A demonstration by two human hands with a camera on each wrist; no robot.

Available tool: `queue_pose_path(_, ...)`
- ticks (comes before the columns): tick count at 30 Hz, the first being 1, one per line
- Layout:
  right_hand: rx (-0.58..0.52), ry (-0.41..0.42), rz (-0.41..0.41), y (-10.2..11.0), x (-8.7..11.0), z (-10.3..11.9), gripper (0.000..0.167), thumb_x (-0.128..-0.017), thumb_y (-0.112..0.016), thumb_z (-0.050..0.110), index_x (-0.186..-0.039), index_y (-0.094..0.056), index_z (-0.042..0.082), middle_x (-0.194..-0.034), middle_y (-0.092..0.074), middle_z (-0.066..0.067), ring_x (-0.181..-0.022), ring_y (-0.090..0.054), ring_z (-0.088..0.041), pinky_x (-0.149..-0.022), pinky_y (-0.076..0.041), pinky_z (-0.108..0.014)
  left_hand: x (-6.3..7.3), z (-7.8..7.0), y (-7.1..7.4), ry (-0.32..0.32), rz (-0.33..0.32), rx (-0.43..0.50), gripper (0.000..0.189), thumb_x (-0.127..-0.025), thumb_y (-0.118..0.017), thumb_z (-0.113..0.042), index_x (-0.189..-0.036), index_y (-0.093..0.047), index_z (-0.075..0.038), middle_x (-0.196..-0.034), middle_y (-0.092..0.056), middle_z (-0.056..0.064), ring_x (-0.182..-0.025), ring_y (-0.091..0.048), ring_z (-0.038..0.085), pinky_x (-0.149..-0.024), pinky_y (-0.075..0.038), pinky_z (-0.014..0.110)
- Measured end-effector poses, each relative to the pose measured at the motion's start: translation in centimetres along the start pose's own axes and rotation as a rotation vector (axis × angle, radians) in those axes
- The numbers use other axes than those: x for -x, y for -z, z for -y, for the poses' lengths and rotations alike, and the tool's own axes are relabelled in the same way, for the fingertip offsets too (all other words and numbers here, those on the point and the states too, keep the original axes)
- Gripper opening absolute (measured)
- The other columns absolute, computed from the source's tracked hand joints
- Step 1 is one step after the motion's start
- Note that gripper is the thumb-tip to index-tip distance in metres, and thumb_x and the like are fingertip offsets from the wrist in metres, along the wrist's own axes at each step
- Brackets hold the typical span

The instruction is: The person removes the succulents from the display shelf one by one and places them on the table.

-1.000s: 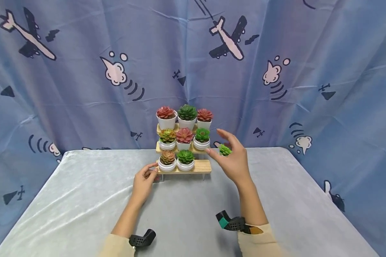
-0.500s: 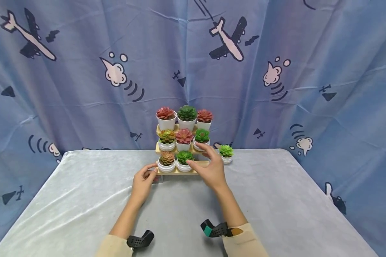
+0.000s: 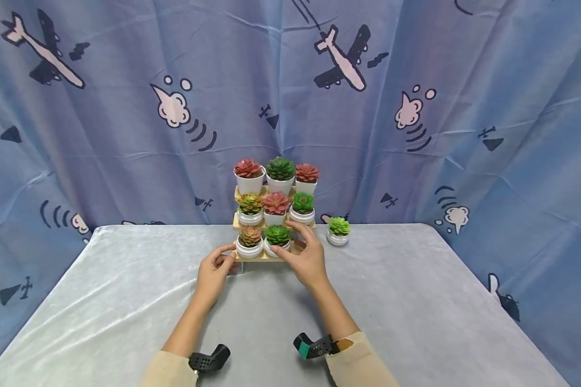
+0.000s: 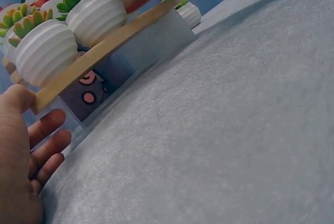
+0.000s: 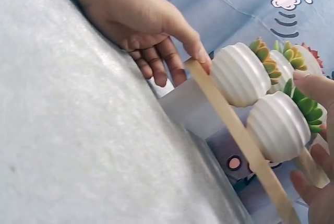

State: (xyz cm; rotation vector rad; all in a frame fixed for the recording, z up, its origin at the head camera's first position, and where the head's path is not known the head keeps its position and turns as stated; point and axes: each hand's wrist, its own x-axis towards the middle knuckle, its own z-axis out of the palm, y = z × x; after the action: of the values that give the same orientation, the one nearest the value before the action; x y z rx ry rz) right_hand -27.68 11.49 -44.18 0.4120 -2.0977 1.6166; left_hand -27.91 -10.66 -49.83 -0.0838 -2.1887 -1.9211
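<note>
A three-tier wooden plant stand (image 3: 257, 258) bears several small potted succulents. My left hand (image 3: 213, 274) holds the left end of its bottom tier, thumb at the board's end and the other fingers curled beside the clear leg, as the left wrist view shows. My right hand (image 3: 306, 259) is around the green potted succulent (image 3: 277, 235) on the bottom tier, thumb at its front and fingers at its right and behind. In the right wrist view this white ribbed pot (image 5: 279, 127) sits on the board. Left of it stands an orange-green potted succulent (image 3: 249, 239).
A bright green potted succulent (image 3: 338, 231) stands on the table right of the stand. Red and dark green succulents (image 3: 281, 171) fill the top tier. A pale cloth (image 3: 416, 301) covers the table, with a blue patterned curtain (image 3: 222, 80) behind.
My right hand has moved left from beside the bright green potted succulent to the green one on the bottom tier. My left hand has stayed at the stand's left end.
</note>
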Motion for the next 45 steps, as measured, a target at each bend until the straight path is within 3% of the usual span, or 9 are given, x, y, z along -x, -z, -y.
queue_pose_path(4,-0.025,-0.023,0.014,-0.4,0.2,-0.4,0.059,-0.075,-0.089,0.007,-0.129,-0.066,0.007,-0.136,-0.061,-0.015,-0.116,-0.064,-0.033,-0.093,-0.058,-0.051,-0.1,0.0,-0.1,-0.002,-0.002,0.003,0.025,-0.100,-0.060,-0.008,-0.122,-0.068,-0.001,-0.087,-0.073,0.024,-0.067,-0.066,0.008,-0.068,-0.057,0.021)
queue_pose_path(10,-0.012,-0.001,-0.003,-1.0,0.4,-1.1,0.052,-0.076,-0.087,0.003,-0.124,-0.068,0.003,-0.139,-0.057,-0.018,-0.120,-0.064,-0.034,-0.093,-0.059,-0.042,-0.1,0.0,-0.3,-0.011,-0.003,0.008,0.025,-0.099,-0.060,-0.007,-0.121,-0.068,0.000,-0.087,-0.073,0.025,-0.066,-0.066,0.008,-0.067,-0.056,0.020)
queue_pose_path(20,-0.011,-0.001,-0.027,-1.0,0.7,-1.1,0.049,-0.076,-0.087,0.003,-0.122,-0.069,0.003,-0.138,-0.059,-0.015,-0.121,-0.064,-0.032,-0.091,-0.060,-0.043,0.0,0.1,-0.3,-0.002,-0.008,0.011,0.025,-0.100,-0.060,-0.008,-0.122,-0.068,-0.001,-0.086,-0.073,0.025,-0.067,-0.066,0.010,-0.067,-0.055,0.021)
queue_pose_path(23,-0.020,0.006,-0.032,-0.9,0.7,-1.0,0.048,-0.076,-0.087,0.004,-0.121,-0.070,0.003,-0.137,-0.061,-0.015,-0.115,-0.066,-0.032,-0.087,-0.061,-0.044,0.0,0.1,-0.4,0.002,-0.008,0.020,0.025,-0.100,-0.059,-0.008,-0.122,-0.068,-0.001,-0.084,-0.073,0.023,-0.067,-0.067,0.009,-0.067,-0.056,0.021)
queue_pose_path(27,-0.074,-0.038,-0.036,-0.5,0.4,-0.1,0.051,-0.075,-0.087,0.000,-0.122,-0.069,0.000,-0.139,-0.060,-0.017,-0.112,-0.065,-0.033,-0.090,-0.060,-0.045,0.2,-0.5,-0.3,0.020,-0.004,0.018,0.026,-0.100,-0.059,-0.008,-0.123,-0.068,0.000,-0.085,-0.072,0.024,-0.068,-0.069,0.010,-0.068,-0.058,0.022)
queue_pose_path(30,-0.114,-0.061,-0.033,0.0,0.2,0.9,0.053,-0.074,-0.087,-0.001,-0.124,-0.068,0.000,-0.138,-0.060,-0.017,-0.119,-0.062,-0.031,-0.092,-0.060,-0.038,0.2,-0.7,-0.2,0.032,0.002,0.016,0.027,-0.101,-0.059,-0.009,-0.124,-0.067,0.000,-0.085,-0.073,0.023,-0.069,-0.068,0.010,-0.069,-0.058,0.022)
queue_pose_path(34,-0.163,-0.017,-0.023,0.8,-0.2,2.4,0.052,-0.076,-0.085,-0.002,-0.125,-0.067,0.001,-0.136,-0.061,-0.016,-0.126,-0.062,-0.030,-0.089,-0.059,-0.026,0.2,-0.3,0.0,0.028,0.003,0.018,0.028,-0.101,-0.059,-0.011,-0.125,-0.066,0.000,-0.085,-0.073,0.022,-0.070,-0.069,0.010,-0.069,-0.058,0.022)
queue_pose_path(41,-0.139,0.048,-0.054,2.4,-0.5,5.3,0.052,-0.078,-0.084,-0.002,-0.127,-0.066,0.000,-0.140,-0.056,-0.022,-0.131,-0.059,-0.031,-0.093,-0.057,-0.025,0.3,-0.9,-0.2,0.060,0.027,0.024,0.028,-0.102,-0.058,-0.011,-0.127,-0.066,0.000,-0.097,-0.072,0.031,-0.082,-0.073,0.025,-0.074,-0.060,0.027)
queue_pose_path(45,-0.110,0.066,-0.069,3.5,-0.7,6.3,0.053,-0.078,-0.084,-0.003,-0.127,-0.065,-0.002,-0.141,-0.055,-0.022,-0.130,-0.059,-0.032,-0.094,-0.056,-0.023,0.4,-0.9,-0.1,0.056,0.013,0.027,0.027,-0.102,-0.059,-0.010,-0.126,-0.067,0.000,-0.096,-0.073,0.030,-0.081,-0.073,0.024,-0.074,-0.060,0.027)
